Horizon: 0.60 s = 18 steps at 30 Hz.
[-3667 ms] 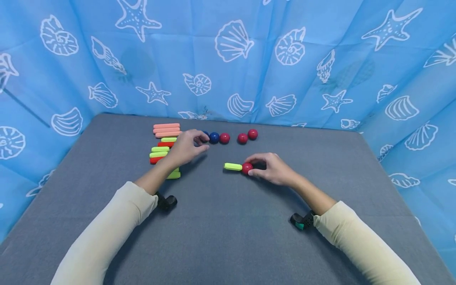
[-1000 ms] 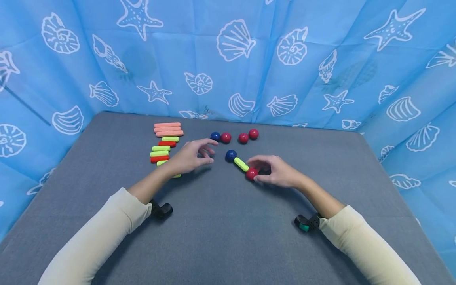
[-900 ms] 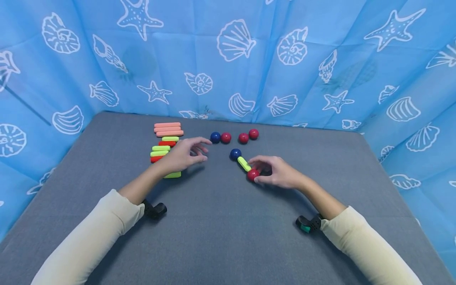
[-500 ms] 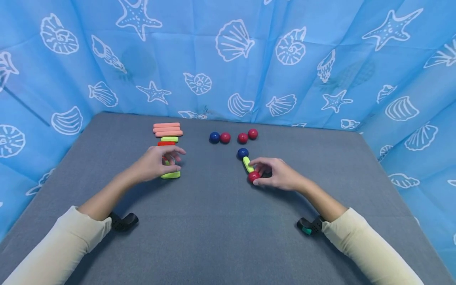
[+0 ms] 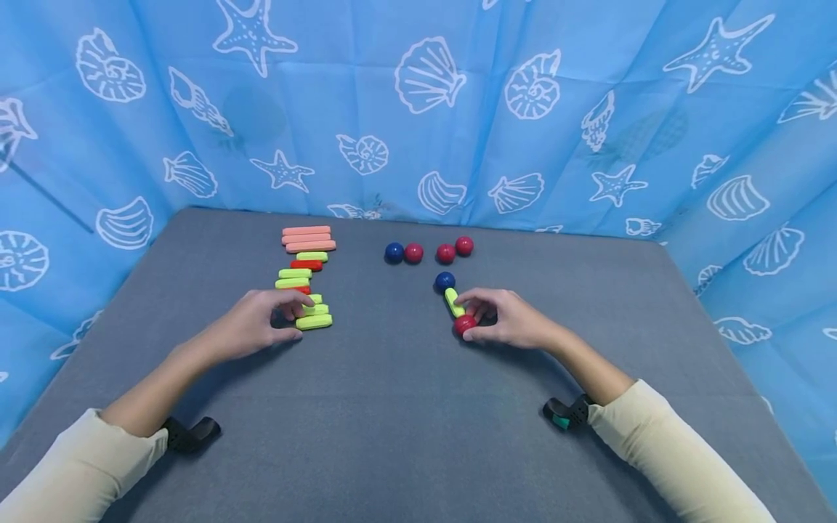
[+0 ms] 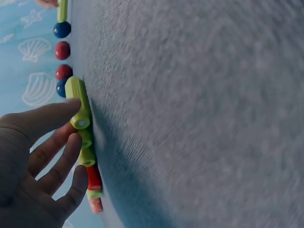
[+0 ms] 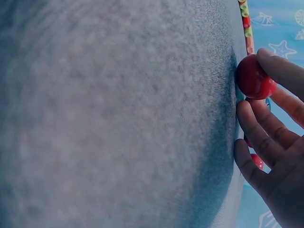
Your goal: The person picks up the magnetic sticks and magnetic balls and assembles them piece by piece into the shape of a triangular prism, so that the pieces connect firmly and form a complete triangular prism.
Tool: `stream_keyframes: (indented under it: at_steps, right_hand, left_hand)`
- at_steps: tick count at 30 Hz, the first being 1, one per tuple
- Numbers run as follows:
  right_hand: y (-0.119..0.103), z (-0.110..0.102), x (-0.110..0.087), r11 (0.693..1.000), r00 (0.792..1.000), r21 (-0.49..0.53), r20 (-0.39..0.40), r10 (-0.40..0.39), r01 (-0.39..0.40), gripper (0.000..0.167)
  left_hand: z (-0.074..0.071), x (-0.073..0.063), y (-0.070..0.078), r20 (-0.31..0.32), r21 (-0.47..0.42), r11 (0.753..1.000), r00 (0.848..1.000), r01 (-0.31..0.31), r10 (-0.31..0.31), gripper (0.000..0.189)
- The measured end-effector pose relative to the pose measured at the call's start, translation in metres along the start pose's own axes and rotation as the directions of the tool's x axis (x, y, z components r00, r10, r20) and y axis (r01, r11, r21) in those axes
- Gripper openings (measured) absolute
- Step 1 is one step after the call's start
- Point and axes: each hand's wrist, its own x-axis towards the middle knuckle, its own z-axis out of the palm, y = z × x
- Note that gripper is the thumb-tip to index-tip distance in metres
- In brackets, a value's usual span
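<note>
Evidently, a red ball is pinched between the thumb and fingers of the right hand, slightly nearer the right edge of the worktop than the left. It looks light and hard; being glossy, it could be let slip, so a hold across its middle is advised. Toward the left edge, the front stick is straddled by the left hand, its fingers parted and nothing visibly gripped. That stick, faceted and probably stiff, should be taken by its long sides, though access is crowded by green sticks lying close behind. Beyond the red ball, a link is set end-on between it and a blue ball; the joint might be loosened by a knock. Nearer the far edge, four spare balls are set out; pink sticks are stacked toward the far left corner. The far edge is backed by a curtain.
</note>
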Motion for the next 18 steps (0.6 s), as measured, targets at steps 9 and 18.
stream_keyframes:
  at_steps: [9, 18]
  right_hand:
    - [0.001, 0.001, 0.001, 1.0, 1.0, 0.025, -0.002, 0.002, -0.002, 0.052]
    - [-0.001, 0.005, 0.003, 0.999, 1.0, 0.033, -0.014, 0.003, -0.003, 0.052]
  left_hand:
    - [0.012, 0.009, 0.009, 0.02, 0.026, 0.999, 1.0, -0.02, 0.02, 0.045]
    - [0.03, 0.033, 0.032, 0.027, -0.156, 0.986, 0.998, -0.058, 0.063, 0.046]
